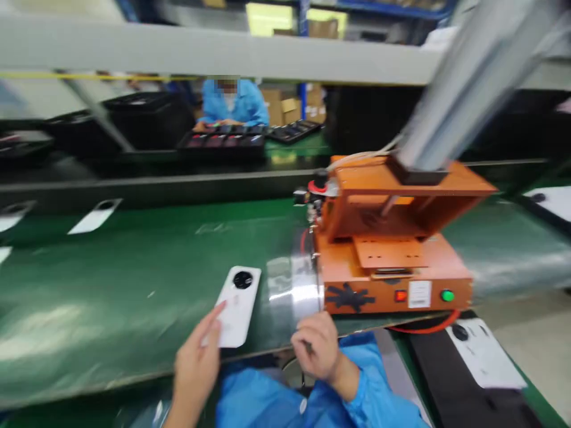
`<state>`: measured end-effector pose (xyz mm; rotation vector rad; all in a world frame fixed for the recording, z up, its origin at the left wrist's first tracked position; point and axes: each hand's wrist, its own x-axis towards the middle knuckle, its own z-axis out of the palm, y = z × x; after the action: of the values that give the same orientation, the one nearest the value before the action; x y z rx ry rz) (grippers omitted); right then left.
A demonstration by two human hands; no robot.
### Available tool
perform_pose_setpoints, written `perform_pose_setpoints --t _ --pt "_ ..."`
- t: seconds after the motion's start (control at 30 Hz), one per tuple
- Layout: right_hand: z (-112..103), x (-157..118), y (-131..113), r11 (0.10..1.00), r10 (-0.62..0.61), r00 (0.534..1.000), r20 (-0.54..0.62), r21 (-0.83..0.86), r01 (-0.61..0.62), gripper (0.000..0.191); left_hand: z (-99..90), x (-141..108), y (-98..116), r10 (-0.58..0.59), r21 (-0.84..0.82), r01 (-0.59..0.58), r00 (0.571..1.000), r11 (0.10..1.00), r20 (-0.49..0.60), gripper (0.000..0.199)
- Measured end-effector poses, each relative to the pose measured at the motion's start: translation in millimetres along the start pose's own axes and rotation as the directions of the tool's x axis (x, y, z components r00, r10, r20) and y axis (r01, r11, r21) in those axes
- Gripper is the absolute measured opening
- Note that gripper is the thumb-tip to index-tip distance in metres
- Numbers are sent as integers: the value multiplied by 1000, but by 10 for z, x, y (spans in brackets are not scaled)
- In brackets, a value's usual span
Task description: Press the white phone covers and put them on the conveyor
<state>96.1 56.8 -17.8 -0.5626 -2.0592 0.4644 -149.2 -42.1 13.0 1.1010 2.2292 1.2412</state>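
Observation:
A white phone back cover (235, 309) with a round black camera ring is over the green belt, near its front edge. My left hand (198, 356) grips the cover's lower left side, its thumb and a finger reaching over the white face. I cannot tell whether the cover rests on the belt or is slightly raised. My right hand (316, 345) is curled closed at the belt's front edge, just left of the front of an orange press machine (397, 291). Nothing shows in its fingers. The machine's upper part stands raised above its base plate.
More white covers (95, 217) lie on the green belt (134, 285) at the far left. Another white cover (486, 353) rests on a black tray (441, 368) at right. A metal column (464, 89) rises behind the machine. Across the line sits a person in blue (234, 101) behind trays.

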Motion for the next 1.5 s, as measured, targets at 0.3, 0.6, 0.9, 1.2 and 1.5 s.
perform_pose_setpoints --t 0.3,0.6,0.9,1.2,1.5 --pt "169 742 -224 790 525 818 233 222 -571 14 411 -760 -158 234 94 -260 947 961 221 79" --pt "655 1053 229 685 586 704 401 217 -695 23 518 -535 -621 605 418 -567 795 710 52 63" --pt "823 1054 80 855 412 809 420 129 -502 17 810 -500 -906 667 468 -557 739 686 -98 69" --pt "921 960 58 889 449 810 378 -101 -446 14 844 -506 -944 655 472 -543 749 694 -102 80" --pt "896 946 48 888 457 814 359 -125 -443 14 862 -498 -916 679 458 -555 717 694 -161 75"
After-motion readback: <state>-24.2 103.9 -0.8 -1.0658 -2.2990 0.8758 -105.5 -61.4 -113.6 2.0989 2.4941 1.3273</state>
